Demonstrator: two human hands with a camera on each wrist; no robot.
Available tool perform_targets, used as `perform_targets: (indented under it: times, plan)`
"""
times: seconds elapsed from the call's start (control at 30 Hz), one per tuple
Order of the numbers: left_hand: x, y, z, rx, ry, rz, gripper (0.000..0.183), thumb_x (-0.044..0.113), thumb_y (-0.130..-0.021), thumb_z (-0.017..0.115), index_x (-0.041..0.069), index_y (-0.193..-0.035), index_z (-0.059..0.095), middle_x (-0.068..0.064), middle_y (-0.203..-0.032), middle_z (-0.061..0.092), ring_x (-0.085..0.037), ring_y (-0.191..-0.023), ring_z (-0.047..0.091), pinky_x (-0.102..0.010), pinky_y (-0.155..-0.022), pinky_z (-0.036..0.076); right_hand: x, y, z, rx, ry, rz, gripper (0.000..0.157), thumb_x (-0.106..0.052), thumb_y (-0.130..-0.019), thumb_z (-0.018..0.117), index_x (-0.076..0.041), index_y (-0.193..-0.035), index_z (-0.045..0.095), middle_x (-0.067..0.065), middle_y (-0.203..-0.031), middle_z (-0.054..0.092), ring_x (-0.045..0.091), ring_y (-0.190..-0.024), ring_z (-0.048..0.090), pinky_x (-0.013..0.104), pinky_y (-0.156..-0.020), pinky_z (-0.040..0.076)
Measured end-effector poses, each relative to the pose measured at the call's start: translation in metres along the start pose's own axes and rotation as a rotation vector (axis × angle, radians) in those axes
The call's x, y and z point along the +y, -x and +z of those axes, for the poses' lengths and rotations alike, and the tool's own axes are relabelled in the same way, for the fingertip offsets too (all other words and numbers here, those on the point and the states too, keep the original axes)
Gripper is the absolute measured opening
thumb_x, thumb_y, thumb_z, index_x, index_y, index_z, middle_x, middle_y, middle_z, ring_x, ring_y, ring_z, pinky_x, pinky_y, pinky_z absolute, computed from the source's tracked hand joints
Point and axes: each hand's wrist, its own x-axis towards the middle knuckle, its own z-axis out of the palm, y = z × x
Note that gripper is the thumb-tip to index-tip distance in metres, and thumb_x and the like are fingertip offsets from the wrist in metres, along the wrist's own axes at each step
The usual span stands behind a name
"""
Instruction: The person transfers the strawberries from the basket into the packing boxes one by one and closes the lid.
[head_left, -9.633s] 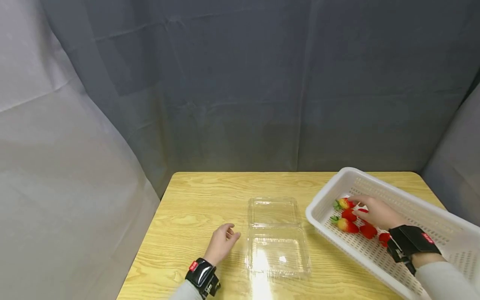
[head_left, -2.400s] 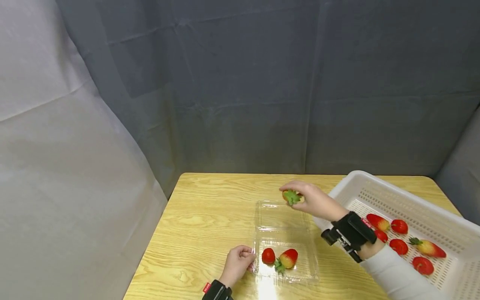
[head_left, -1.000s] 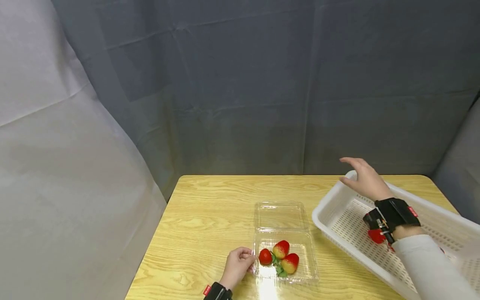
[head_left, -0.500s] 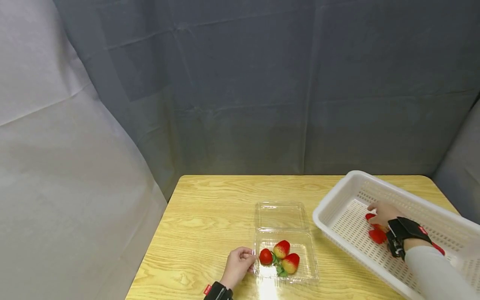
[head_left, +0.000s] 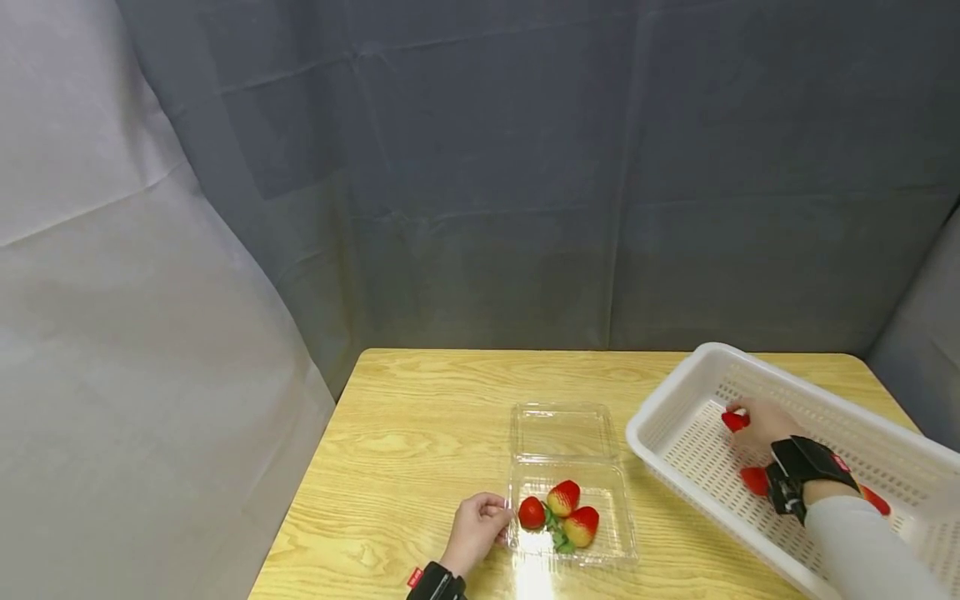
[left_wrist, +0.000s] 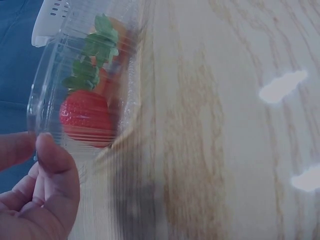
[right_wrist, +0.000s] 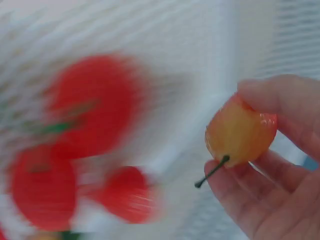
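Note:
My left hand (head_left: 474,531) pinches the left rim of a clear plastic clamshell box (head_left: 618,542) between thumb and finger. The box lies open on the table, its lid (head_left: 562,429) folded back away from me. Three strawberries (head_left: 581,527) sit together in its near half; green leaves (left_wrist: 100,42) show in the left wrist view. Over the white basket, my right hand (head_left: 765,425) holds a red and yellow strawberry (right_wrist: 240,132) by thumb and fingers, its dark stem (right_wrist: 212,171) pointing out from the yellow end.
The white perforated basket (head_left: 693,454) stands at an angle on the right of the wooden table (head_left: 397,450). Several red fruits (right_wrist: 95,105) lie in it, blurred in the right wrist view. Grey cloth (head_left: 480,208) hangs behind the table.
The strawberries have gone into the box, and my left hand has taken hold of its rim. In the last second, my right hand has reached into the basket and gripped another strawberry.

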Motion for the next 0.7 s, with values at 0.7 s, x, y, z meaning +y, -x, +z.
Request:
perform_targets:
  times: [0.7]
  plan:
    - [0.017, 0.007, 0.000, -0.016, 0.048, -0.002, 0.018, -0.002, -0.079, 0.062, -0.014, -0.091, 0.057, -0.003, -0.066, 0.056, -0.010, -0.052, 0.052, -0.043, -0.053, 0.056, -0.216, 0.035, 0.047, -0.158, -0.021, -0.764, 0.040, -0.004, -0.074, 0.070, -0.005, -0.113, 0.059, 0.006, -0.106, 0.058, 0.018, -0.094, 0.056, 0.030, -0.078, 0.053]
